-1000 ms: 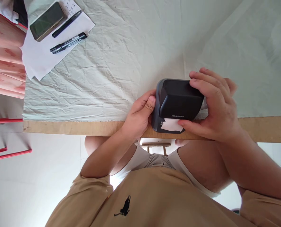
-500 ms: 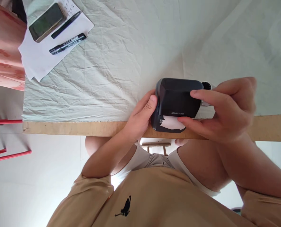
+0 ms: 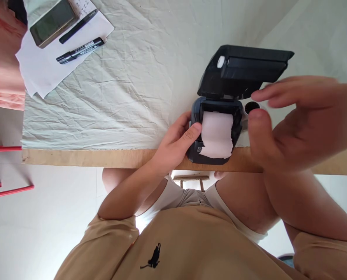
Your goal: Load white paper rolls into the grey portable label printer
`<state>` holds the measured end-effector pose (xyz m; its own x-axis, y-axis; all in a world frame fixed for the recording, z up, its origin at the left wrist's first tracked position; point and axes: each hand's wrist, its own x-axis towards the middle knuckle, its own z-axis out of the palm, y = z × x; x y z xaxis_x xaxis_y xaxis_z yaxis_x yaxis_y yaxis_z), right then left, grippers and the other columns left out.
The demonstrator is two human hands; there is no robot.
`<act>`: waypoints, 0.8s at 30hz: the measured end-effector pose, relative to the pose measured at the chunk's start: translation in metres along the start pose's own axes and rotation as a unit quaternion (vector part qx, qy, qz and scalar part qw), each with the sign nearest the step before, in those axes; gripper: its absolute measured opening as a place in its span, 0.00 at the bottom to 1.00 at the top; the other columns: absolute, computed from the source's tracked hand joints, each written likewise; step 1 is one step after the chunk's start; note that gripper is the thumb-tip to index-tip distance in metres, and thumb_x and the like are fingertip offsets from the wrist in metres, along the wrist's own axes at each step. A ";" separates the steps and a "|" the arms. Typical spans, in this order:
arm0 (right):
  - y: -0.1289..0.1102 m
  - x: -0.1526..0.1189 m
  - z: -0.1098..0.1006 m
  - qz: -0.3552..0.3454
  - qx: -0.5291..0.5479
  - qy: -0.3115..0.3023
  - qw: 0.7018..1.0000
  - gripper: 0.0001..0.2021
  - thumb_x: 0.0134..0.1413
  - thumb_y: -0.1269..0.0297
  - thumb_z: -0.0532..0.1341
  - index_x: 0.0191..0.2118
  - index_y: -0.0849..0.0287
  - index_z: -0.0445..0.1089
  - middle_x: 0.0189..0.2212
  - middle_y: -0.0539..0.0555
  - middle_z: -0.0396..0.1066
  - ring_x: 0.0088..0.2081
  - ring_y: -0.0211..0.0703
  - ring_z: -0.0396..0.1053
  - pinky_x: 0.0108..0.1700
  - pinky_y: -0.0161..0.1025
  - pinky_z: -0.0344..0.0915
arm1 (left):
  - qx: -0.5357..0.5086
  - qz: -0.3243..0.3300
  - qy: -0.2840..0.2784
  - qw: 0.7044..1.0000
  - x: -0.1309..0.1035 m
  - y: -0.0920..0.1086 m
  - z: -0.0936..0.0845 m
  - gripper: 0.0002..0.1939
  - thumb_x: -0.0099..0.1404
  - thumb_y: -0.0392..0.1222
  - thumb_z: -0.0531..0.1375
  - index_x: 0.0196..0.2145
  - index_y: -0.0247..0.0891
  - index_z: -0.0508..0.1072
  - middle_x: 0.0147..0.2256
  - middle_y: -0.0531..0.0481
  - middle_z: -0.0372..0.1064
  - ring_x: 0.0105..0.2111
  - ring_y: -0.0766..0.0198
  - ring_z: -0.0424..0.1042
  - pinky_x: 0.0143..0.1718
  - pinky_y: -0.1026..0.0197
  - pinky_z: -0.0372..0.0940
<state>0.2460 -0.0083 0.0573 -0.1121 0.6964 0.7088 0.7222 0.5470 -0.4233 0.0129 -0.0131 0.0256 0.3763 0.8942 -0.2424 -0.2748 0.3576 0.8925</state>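
A black label printer (image 3: 194, 153) stands at the table's near edge with its lid (image 3: 249, 62) raised and tilted back. Inside lies a roll of white label paper (image 3: 217, 128), its torn end hanging over the front. My left hand (image 3: 179, 140) grips the printer's left side, thumb on the rim. My right hand (image 3: 296, 120), slightly blurred, is to the right of the printer with thumb and fingers apart and nothing between them. Its fingertips are close to the lid's lower right corner; whether they touch it I cannot tell.
Beside the printer, partly behind my right hand, is a small round white item with a dark top (image 3: 251, 108). At the upper left, paper sheets (image 3: 45, 74) carry a phone (image 3: 53, 23), a pen (image 3: 78, 26) and a black marker (image 3: 80, 50). A wrinkled pale cloth (image 3: 138, 77) covers the table.
The printer's lid has swung up and back, exposing the paper roll. My right hand has let go of the lid and moved right, its fingers spreading. My left hand still holds the printer.
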 end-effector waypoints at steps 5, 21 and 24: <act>-0.009 -0.002 0.002 -0.068 -0.160 -0.058 0.983 0.16 0.80 0.76 0.65 0.39 0.49 0.82 0.35 0.45 0.87 0.29 0.41 0.75 0.32 0.48 0.60 | 0.005 0.006 -0.002 1.000 0.002 -0.001 0.000 0.36 0.73 0.78 0.81 0.59 0.45 0.86 0.58 0.44 0.93 0.62 0.44 0.90 0.62 0.50 0.84; -0.008 0.013 -0.046 -0.065 -0.036 -0.239 0.968 0.12 0.81 0.68 0.73 0.61 0.47 0.86 0.40 0.45 0.89 0.29 0.36 0.75 0.29 0.38 0.66 | 0.029 0.000 -0.008 1.000 0.001 0.005 0.003 0.43 0.73 0.82 0.79 0.62 0.42 0.84 0.57 0.42 0.93 0.61 0.45 0.91 0.60 0.52 0.83; 0.004 0.008 -0.058 0.043 0.044 -0.212 0.975 0.14 0.85 0.55 0.74 0.69 0.38 0.86 0.48 0.48 0.92 0.31 0.40 0.82 0.30 0.43 0.73 | 0.023 0.006 0.000 1.000 0.001 0.004 0.003 0.42 0.74 0.82 0.79 0.61 0.42 0.84 0.55 0.43 0.93 0.58 0.47 0.91 0.58 0.52 0.83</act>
<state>0.2874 -0.0274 0.0937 -0.3389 0.8610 0.3792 0.6821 0.5024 -0.5313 0.0151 -0.0112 0.0299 0.3741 0.8980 -0.2315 -0.2381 0.3343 0.9119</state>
